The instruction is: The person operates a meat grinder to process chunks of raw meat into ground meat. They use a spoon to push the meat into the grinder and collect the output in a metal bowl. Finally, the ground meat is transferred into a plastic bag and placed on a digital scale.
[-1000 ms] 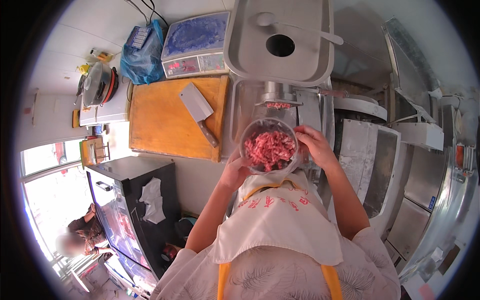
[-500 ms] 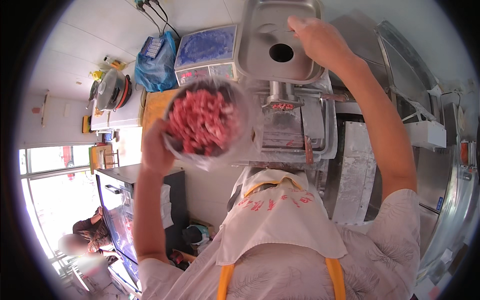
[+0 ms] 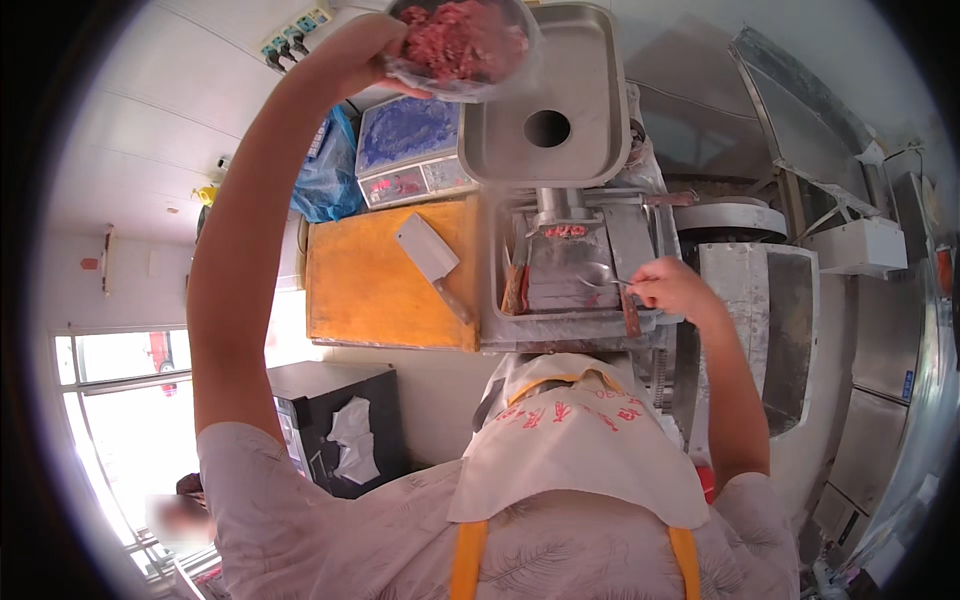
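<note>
My left hand is raised at the top and grips a bowl lined with clear plastic. Minced red meat fills the bowl, which overlaps the left edge of a steel meat grinder's feed pan. That pan has a round dark hole. Below it, bits of red meat show at the grinder's outlet. My right hand is closed on the handle of a metal spoon, held above a steel tray. Beside the spoon is a brown-handled tool in the tray.
A cleaver lies on a yellow cutting board to the left. Behind the board stand a scale and a blue plastic bag. A dark cabinet is lower left; a grey metal machine is at right.
My left hand has carried the bowl of mince up to the feed pan, uncovering the cutting board and cleaver. My right hand has come down from the pan to above the tray.
</note>
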Demonstrator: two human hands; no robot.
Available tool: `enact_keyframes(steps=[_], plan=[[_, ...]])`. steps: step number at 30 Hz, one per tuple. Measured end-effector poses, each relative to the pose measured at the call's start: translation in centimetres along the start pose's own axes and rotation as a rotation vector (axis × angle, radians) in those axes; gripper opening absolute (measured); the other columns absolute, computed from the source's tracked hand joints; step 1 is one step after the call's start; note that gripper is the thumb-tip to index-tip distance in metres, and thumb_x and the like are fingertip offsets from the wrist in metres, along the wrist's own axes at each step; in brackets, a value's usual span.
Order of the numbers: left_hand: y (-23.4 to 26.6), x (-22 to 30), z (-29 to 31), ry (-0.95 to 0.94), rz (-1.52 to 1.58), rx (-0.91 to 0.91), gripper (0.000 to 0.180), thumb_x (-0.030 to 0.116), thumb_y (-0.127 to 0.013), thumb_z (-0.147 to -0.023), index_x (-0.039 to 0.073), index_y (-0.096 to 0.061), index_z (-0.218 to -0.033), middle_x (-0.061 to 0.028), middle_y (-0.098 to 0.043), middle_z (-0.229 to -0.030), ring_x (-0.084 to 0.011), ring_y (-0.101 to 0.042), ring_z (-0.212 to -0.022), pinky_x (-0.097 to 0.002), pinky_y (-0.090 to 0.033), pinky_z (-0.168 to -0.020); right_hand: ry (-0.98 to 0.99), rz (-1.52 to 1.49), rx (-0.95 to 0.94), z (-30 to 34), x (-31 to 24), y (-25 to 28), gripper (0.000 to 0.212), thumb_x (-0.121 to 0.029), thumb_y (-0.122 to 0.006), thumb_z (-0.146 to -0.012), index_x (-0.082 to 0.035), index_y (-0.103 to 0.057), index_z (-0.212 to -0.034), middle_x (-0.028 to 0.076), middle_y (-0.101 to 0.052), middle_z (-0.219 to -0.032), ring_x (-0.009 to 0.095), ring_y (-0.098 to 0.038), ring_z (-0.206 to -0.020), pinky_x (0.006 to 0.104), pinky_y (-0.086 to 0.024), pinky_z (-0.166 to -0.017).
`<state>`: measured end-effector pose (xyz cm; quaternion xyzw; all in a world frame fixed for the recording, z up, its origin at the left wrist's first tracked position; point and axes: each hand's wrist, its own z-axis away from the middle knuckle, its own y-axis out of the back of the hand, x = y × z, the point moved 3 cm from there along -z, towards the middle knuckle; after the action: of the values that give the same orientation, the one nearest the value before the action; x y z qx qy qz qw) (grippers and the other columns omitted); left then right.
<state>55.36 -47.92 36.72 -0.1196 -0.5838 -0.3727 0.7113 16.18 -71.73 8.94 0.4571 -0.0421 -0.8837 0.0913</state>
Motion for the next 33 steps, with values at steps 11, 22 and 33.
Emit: enact_keyframes(steps=[11,22,33], plan=[[-6.5,5.0,-7.4,-0.101,-0.628,0.379,0.045,0.004,-0.064,-0.088,-0.012,-0.058,-0.129,-0.035,-0.067,-0.122,-0.0554,-0.072,-0.085,-0.0614,-0.063,-0.077,-0.04,0.091,0.015,-4.2,0.1,-4.9,0.021,-0.018,-0.071,-0.097,0.002,-0.076,-0.1,0.007,-0.071,-0.073,0.016,-0.063,-0.066,0.0357,-0.05,-0.063],[-14.5,3.6,-1.6,-0.602,-1.503,0.408,0.079,-0.008,-0.067,-0.081,-0.017,-0.036,-0.153,-0.0406,-0.046,-0.138,-0.0538,-0.059,-0.123,-0.0515,-0.057,-0.101,-0.028,0.02,-0.004,-5.3,-0.3,-4.9,0.019,-0.016,-0.072,-0.096,0.003,-0.075,-0.099,0.005,-0.069,-0.073,0.013,-0.059,-0.062,0.0331,-0.045,-0.057],[-16.5,4.8,-0.7,-0.738,-1.969,0.408,0.065,0.0,-0.068,-0.086,-0.022,-0.049,-0.144,-0.0314,-0.041,-0.158,-0.0504,-0.051,-0.129,-0.0497,-0.054,-0.106,-0.075,-0.058,-0.042,-5.2,-0.9,-5.5,0.018,-0.015,-0.071,-0.098,0.003,-0.072,-0.101,0.002,-0.064,-0.073,0.007,-0.048,-0.057,0.0277,-0.036,-0.048]])
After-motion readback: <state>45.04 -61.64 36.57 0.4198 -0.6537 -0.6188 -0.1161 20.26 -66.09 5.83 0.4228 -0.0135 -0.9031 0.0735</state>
